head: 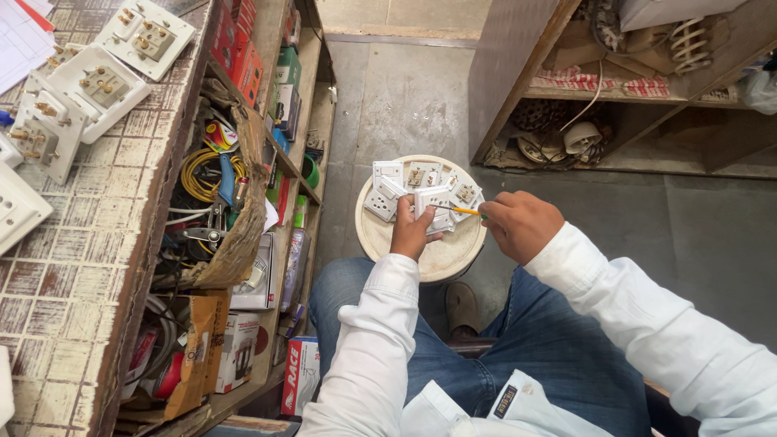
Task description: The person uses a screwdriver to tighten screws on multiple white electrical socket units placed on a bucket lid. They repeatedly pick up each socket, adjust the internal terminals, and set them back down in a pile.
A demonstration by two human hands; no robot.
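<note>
Scene: a seated person, seen from above, works over a round stool [437, 260] at frame centre.
Left hand [411, 233]: grip closed on a white switch plate [435, 199], pressing it onto the stool top.
Right hand [520, 226]: grip narrow, pinched round a screwdriver [464, 210] with a yellow shaft, tip touching the plate.
Plate's place: centre of the frame, on the stool, among other white plates [387, 188] lying just beside and partly under it.
Surroundings: more plates on the tiled surface [89, 267] at upper left; a bin of wires [202, 174] and boxes on shelves at left.
Risk: the tip could slip off the screw and jab the left fingers, since they sit close to it.
Risk: the loose pile may shift under pressure, letting plates slide off the stool's edge to the floor.
</note>
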